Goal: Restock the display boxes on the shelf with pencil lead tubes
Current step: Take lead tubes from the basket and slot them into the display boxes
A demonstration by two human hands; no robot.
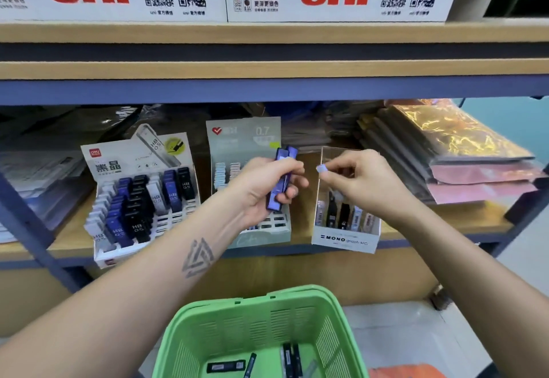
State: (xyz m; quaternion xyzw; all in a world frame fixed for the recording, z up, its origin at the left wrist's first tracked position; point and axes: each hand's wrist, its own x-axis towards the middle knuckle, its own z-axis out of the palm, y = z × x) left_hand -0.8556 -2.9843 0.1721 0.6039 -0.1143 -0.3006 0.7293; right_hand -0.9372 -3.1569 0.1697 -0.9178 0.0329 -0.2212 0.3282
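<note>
At the bottom of the frame we have the green slotted plastic basket [258, 333] with a few dark lead tubes [226, 366] lying loose on its floor. Just above centre, our left hand [267, 187] has its fingers curled round two slim blue plastic pencil lead tubes [280, 177], held upright side by side, while our right hand [359, 178] pinches a small pale blue piece [321, 169] between thumb and forefinger; we cannot tell whether it is a cap or a tube end. These tubes look light, rigid and smooth, so we judge a hold across the flat sides at mid-length safest, since the ends may slip. Beyond the hands, on the wooden shelf [445, 217], stand the white Mono display box [346, 239], the pale green 0.7 display box [246, 140] and, at left, the white HB 0.5 display box [118, 253].
</note>
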